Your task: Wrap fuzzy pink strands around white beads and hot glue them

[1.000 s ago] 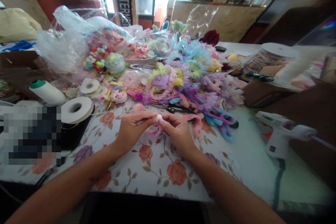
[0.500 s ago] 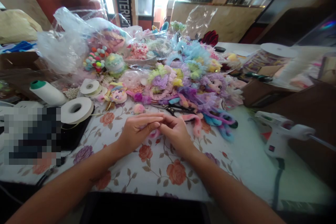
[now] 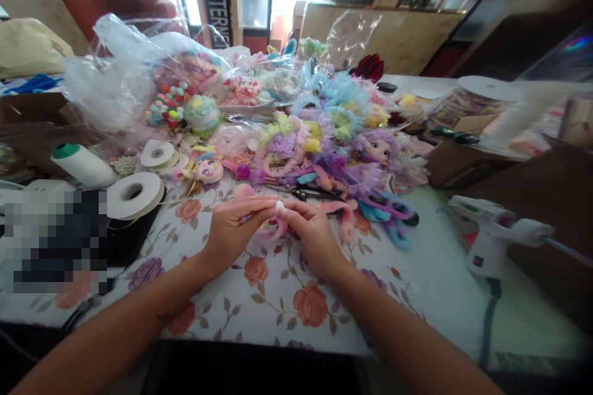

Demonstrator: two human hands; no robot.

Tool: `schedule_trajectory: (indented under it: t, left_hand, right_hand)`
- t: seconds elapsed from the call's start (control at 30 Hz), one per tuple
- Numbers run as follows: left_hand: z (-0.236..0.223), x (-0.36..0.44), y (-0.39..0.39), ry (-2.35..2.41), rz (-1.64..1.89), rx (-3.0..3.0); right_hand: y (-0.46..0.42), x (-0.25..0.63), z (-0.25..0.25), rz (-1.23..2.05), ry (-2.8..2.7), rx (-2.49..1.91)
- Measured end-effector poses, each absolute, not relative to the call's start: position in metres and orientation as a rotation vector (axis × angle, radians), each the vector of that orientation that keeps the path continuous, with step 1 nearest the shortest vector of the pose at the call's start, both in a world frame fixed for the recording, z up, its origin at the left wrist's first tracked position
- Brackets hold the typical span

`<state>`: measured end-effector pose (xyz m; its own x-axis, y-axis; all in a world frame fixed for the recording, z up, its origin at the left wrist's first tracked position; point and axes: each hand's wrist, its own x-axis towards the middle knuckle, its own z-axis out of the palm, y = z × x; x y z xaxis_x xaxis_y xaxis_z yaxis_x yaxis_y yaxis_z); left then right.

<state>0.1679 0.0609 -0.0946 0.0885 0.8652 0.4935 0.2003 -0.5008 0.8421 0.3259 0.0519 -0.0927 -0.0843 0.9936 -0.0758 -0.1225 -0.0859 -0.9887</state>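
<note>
My left hand [image 3: 234,228] and my right hand [image 3: 312,237] meet over the middle of the flowered cloth [image 3: 204,321]. Their fingertips pinch a small white fuzzy piece [image 3: 279,205] between them. Below the fingers hangs or lies a pink fuzzy curl [image 3: 274,232]; whether it joins the white piece I cannot tell. Both hands are closed, and part of what they hold is hidden behind the fingers. Just beyond them lie black-handled scissors [image 3: 303,191] and a pink pompom [image 3: 244,190]. A pink fuzzy strip [image 3: 346,222] rests to the right of my right hand.
Behind the hands spreads a heap of pastel ruffles [image 3: 287,136], with a doll head [image 3: 209,170] at its near edge. Ribbon spools [image 3: 151,200] and a thread cone [image 3: 86,166] stand left. A white glue gun [image 3: 491,241] and a cardboard box [image 3: 523,197] are right.
My fingertips have parted slightly, and the small white fuzzy piece now shows between them. More of the pink curl is visible below. The things around are unchanged.
</note>
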Motion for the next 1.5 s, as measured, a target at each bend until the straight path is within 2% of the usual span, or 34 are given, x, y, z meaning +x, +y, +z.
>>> schedule_trajectory:
  t: [0.17, 0.4, 0.6, 0.77, 0.97, 1.23, 1.4, 1.5]
  left_hand:
    - [-0.096, 0.164, 0.064, 1.158, 1.467, 1.809]
    - [-0.103, 0.164, 0.069, 0.703, 1.481, 2.138]
    - [-0.103, 0.164, 0.066, 0.92, 1.5, 2.071]
    - [-0.096, 0.164, 0.064, 1.015, 1.43, 1.923]
    - [-0.1, 0.161, 0.07, 1.142, 1.326, 1.518]
    - [-0.098, 0.16, 0.082, 0.969, 1.295, 0.95]
    - [-0.087, 0.157, 0.083, 0.957, 1.309, 0.857]
    - [-0.086, 0.156, 0.082, 0.957, 1.308, 0.902]
  right_hand:
    - [0.053, 0.326, -0.094, 1.349, -1.117, -1.177]
    - [0.052, 0.324, -0.093, 1.454, -1.141, -1.092]
    - [0.055, 0.324, -0.095, 1.568, -0.967, -1.011]
    - [0.055, 0.325, -0.093, 1.584, -0.951, -1.001]
    - [0.051, 0.326, -0.092, 1.517, -1.208, -1.066]
    - [0.053, 0.331, -0.089, 1.38, -1.47, -1.198]
    - [0.057, 0.34, -0.087, 1.16, -1.746, -1.339]
    - [0.061, 0.353, -0.08, 1.244, -1.898, -1.377]
